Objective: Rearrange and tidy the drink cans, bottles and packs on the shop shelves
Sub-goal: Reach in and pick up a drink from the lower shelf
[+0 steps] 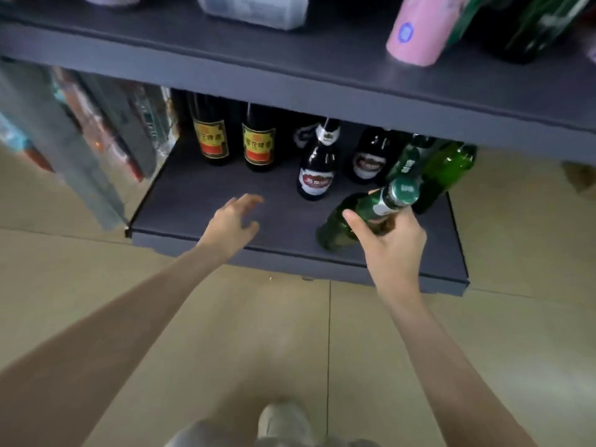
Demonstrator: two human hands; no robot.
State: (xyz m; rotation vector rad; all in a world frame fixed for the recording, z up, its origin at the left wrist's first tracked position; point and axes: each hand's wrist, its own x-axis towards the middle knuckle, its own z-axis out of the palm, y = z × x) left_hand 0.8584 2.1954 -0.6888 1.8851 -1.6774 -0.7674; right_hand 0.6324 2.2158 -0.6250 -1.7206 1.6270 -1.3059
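Note:
My right hand (392,243) grips a green glass bottle (338,227) by its neck; the bottle stands tilted on the front of the dark bottom shelf (206,201). My left hand (233,221) hovers open over a bare stretch of that shelf, fingers spread, holding nothing. Behind stand two dark bottles with yellow-red labels (211,137) (258,146), two dark bottles with white-red labels (317,166) (369,159), and more green bottles (446,172) at the right.
The upper shelf (290,59) overhangs the bottom one and carries a pink can (419,30), a pale pack (254,8) and dark green bottles (535,27). Blurred packs (96,130) fill the left. Tiled floor (290,333) and my shoe (283,421) lie below.

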